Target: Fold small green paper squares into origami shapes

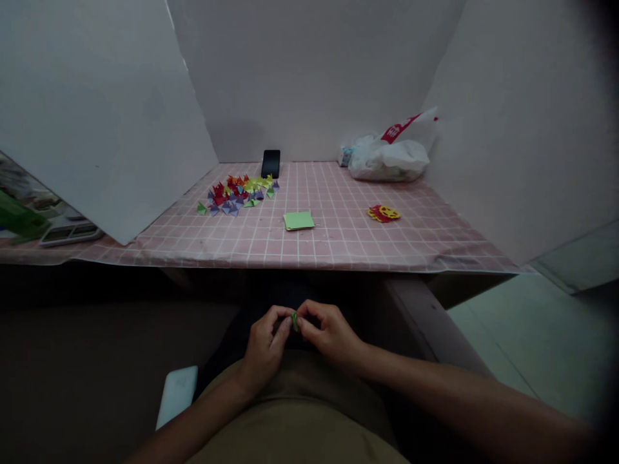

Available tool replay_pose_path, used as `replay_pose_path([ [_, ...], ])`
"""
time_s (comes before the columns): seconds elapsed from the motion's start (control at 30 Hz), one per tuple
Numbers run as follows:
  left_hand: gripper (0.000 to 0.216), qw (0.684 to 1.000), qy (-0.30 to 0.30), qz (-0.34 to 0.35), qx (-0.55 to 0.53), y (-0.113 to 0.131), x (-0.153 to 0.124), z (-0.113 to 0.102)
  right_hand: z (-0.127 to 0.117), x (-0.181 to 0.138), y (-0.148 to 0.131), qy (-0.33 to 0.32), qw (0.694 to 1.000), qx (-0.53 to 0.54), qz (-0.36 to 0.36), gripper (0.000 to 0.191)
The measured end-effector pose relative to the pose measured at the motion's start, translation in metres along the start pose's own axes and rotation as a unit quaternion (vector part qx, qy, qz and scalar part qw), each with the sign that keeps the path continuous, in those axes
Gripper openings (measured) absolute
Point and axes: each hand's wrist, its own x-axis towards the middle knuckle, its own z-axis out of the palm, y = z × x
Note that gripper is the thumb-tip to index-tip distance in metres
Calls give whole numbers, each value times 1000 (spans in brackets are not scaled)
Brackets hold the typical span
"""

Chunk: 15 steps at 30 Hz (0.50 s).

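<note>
Between my two hands, over my lap and below the table's front edge, is a small folded piece of green paper (294, 321). My left hand (265, 340) pinches its left side with thumb and forefinger. From the other side my right hand (329, 330) grips it the same way. The fingertips cover much of the paper, so its exact shape is hard to make out. On the table ahead lies a stack of square paper sheets (298, 221), light green on top. Farther left sits a group of small folded paper figures (236, 193) in red, orange, yellow, purple and green.
A pink checked tablecloth (338, 248) covers the table, with white panels around it. A black phone (271, 164) leans at the back. White plastic bags (389, 160) lie back right, red and yellow cut-outs (383, 213) in front. A white device (176, 394) rests beside my left forearm.
</note>
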Motion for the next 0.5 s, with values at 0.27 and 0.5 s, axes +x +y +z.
replay_pose_path([
  [0.27,18,998,7,-37,-57,2,1,1,2,0,3,11,999,-34,-38,10],
  [0.5,14,994,40,-44,-96,-1,0,3,6,-4,1,26,999,-29,-30,13],
])
